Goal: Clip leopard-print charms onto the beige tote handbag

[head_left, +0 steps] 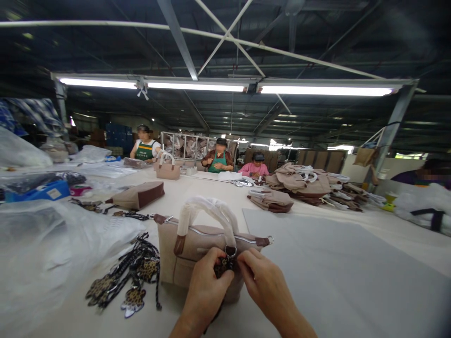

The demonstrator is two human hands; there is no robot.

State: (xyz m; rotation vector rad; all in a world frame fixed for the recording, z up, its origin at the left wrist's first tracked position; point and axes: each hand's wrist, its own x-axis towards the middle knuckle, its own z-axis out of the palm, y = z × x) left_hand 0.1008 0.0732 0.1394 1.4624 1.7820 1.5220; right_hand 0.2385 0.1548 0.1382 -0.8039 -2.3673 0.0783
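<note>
A wide pale table (207,184) fills the foreground; near its edge, directly before the wearer, a tan handbag (176,265) stands upright. Letting the table carry its weight would likely help, leaving both hands free for fine work. The left hand (207,284) has its thumb and fingers pinching a dark patterned charm (219,269) against the bag's front. The right hand (262,274) is beside it, fingers curled inward; whether its grip pinches anything cannot be told. Between the hands, at a handle's base, is a metal ring (231,257). Good handling here probably means holding the charm steady with the left, working the small parts with the right fingertips, and not tugging the handle.

Counts, largest to smallest: three co-workers across the table, plus a person partly visible at the far right. One heap of bags (299,180), too tangled to count. Besides the handbag, three separate bags: one standing (167,172), one lying left (141,195), one lying right (271,201). One blue box (56,190). Two white-wrapped handles (229,217) on the handbag. At least three leopard-print charms (134,297) in the cluster at left.
</note>
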